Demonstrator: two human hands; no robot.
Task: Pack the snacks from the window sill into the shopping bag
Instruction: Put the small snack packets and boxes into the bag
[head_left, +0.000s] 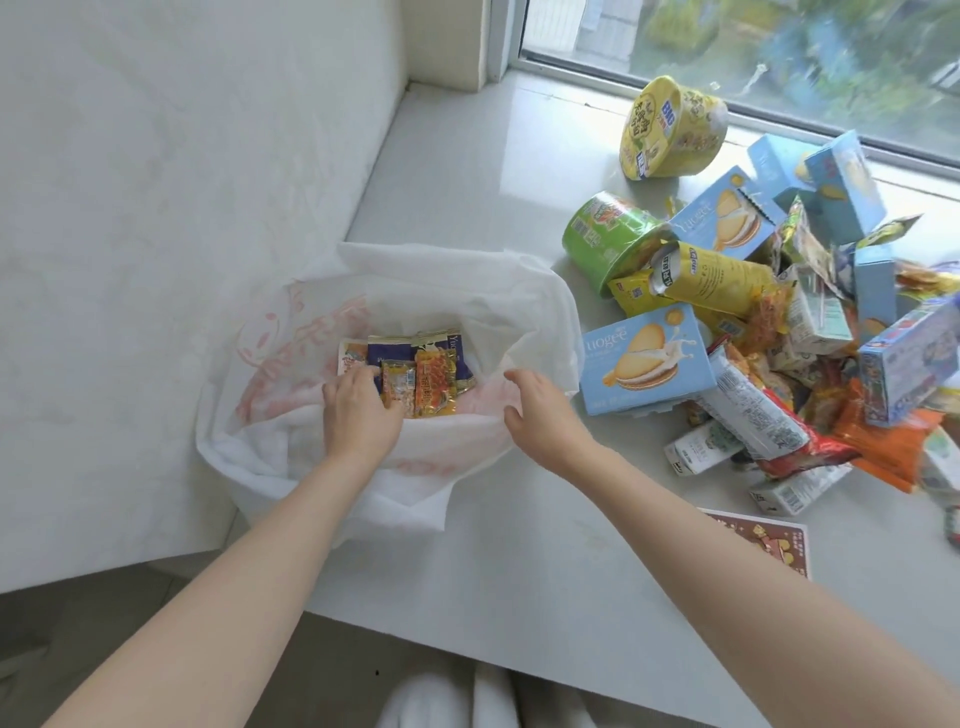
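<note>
Lying open on window sill (467, 218): white shopping bag (291, 452), several sachets (441, 374) inside. Left hand (358, 410) in bag, fingers relaxed, resting on sachets. Right hand (540, 410) at bag's 3 o'clock rim, fingers loosely curled, grasping nothing. Snack pile (753, 312) (boxes, cups, packets) heaped on sill, bag's 2–3 o'clock.

White wall (156, 182), window (779, 47) with blurred greenery outside, grey floor (78, 639), white footwear (441, 701)

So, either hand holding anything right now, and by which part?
Right hand holds nothing, open above the shopping bag. Left hand lies on the left edge of the snack packets inside it; grip cannot be told.
</note>
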